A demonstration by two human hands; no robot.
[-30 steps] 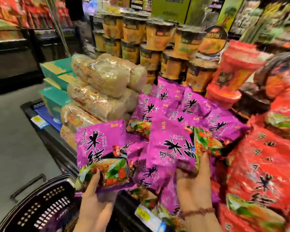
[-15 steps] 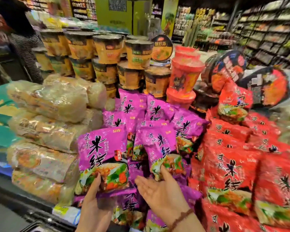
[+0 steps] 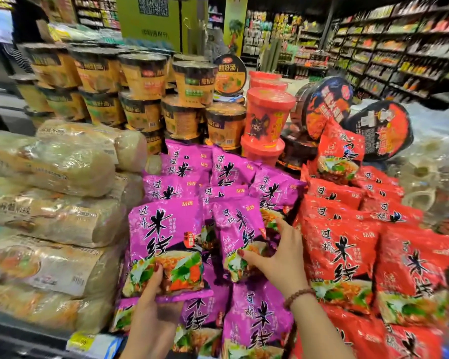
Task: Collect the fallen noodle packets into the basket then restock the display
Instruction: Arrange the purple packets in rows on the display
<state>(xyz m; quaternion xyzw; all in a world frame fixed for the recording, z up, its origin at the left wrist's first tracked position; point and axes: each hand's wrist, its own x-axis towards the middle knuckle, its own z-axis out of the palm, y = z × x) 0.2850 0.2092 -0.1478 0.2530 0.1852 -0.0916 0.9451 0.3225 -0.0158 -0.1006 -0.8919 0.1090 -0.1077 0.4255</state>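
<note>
Restocking under way: left hand [image 3: 151,304] pinching one purple rice-noodle packet [image 3: 165,247] upright; right hand [image 3: 279,255], fingers spread, seating another packet [image 3: 240,238] just beside it. Basket unseen; remaining packets unknown.

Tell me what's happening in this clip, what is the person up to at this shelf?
A person is restocking purple noodle packets on a shop display. The left hand grips one purple packet by its bottom edge and holds it upright in front of the purple stack. The right hand presses on a second purple packet, setting it among the others, beside the red packets. Cup noodles stand behind, and clear bagged noodles lie to the left. No basket is in view.
</note>
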